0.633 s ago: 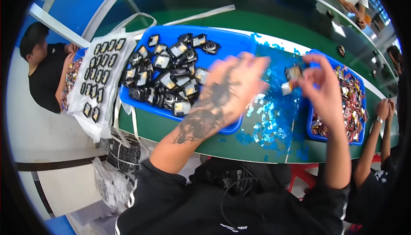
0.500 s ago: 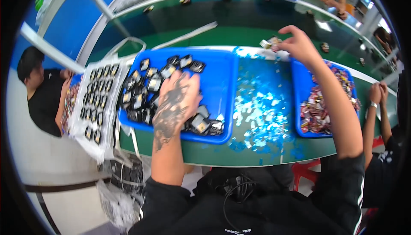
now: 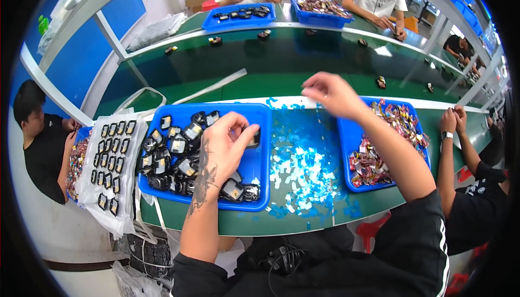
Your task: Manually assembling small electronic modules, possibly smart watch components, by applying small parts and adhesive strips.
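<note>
Left hand (image 3: pixel 223 142) over the left blue tray (image 3: pixel 262 170), thumb and fingers bent about a black square-faced module (image 3: pixel 253 141) at the tray's right side — cannot tell whether it is gripped or only touched. More black modules (image 3: pixel 177 146) heaped to the left. Right hand (image 3: pixel 331 94) above the bench edge, fingers curled; nothing seen in it, hold cannot be told. Blue film scraps (image 3: pixel 303 175) below. Module judged light, stiff, slick-faced, perhaps easily scratched — best pinched by opposite side edges.
</note>
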A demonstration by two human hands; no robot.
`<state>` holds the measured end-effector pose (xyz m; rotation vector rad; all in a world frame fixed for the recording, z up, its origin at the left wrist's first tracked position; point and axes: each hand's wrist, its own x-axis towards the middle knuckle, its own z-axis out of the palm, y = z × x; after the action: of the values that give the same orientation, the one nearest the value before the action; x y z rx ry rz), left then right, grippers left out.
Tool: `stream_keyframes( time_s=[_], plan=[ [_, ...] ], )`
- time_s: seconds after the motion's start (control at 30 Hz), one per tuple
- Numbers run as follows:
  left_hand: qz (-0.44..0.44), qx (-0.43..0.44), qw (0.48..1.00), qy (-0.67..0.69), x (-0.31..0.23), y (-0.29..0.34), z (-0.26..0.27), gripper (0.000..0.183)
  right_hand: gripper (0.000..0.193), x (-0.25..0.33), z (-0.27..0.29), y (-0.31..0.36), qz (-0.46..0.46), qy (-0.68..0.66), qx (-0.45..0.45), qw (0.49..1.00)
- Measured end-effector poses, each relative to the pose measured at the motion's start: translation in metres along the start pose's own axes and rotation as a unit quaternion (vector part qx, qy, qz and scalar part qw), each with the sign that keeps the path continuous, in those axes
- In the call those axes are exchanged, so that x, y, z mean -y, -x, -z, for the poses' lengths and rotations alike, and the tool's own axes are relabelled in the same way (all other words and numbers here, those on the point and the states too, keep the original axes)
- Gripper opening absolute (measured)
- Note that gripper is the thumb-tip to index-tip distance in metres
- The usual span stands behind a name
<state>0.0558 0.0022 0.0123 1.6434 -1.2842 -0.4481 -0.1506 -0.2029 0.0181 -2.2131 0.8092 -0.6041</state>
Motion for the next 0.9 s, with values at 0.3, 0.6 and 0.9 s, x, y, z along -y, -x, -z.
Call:
stream_keyframes(
  time_s=[0.3,0.6,0.9],
  plan=[
    [0.003,0.129,0.914,0.384,-0.029,0.033,-0.054,0.038,0.017,0.073,-0.041,0.108,-0.158,-0.447,0.046,0.879],
    [0.184,0.123,0.854,0.471,-0.019,0.037,-0.069,0.029,0.017,-0.003,0.054,0.093,-0.032,0.342,-0.050,0.938],
    [0.151,0.127,0.876,0.441,-0.012,0.034,-0.068,0.014,0.014,-0.063,0.078,0.071,-0.077,0.332,0.040,0.939]
  ],
)
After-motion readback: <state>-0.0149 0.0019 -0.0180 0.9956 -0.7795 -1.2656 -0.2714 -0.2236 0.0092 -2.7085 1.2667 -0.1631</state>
